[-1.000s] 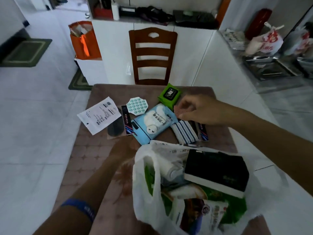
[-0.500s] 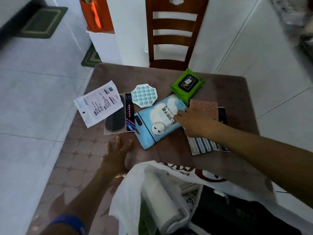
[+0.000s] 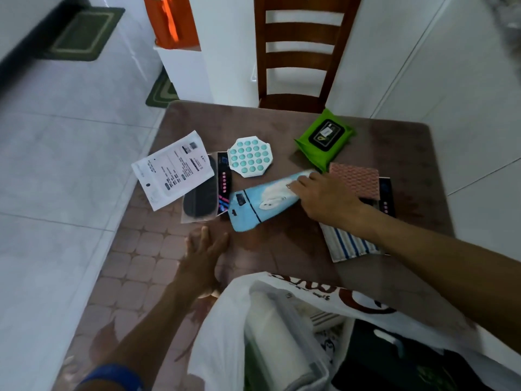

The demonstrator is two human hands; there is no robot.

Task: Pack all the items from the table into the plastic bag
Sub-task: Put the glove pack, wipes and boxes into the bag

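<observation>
The white plastic bag [image 3: 225, 320] gapes at the near edge of the table, with a white roll [image 3: 276, 342] and a black item [image 3: 394, 362] inside. My right hand [image 3: 324, 198] grips the right end of a light blue pack [image 3: 253, 204], which tilts up off the table. Flat on the table, left of the bag, rests my left hand [image 3: 203, 255] with fingers apart. Loose items lie around: green wipes [image 3: 324, 138], a teal bubble toy [image 3: 249, 160], a white labelled pouch [image 3: 172, 169], a black pad in a clear packet [image 3: 200, 193], a pink textured cloth [image 3: 355, 179], a striped cloth [image 3: 346, 246].
The brown table [image 3: 394, 142] is small, with white tiled floor on its left. A wooden chair [image 3: 301, 52] stands at its far edge. An orange bag [image 3: 172, 21] sits on a white stand beyond the left corner. Black printed cards [image 3: 224, 182] lie under the packets.
My right hand came down from above the items onto the light blue pack, closed on its right end and raised it. My left hand slid forward from behind the bag.
</observation>
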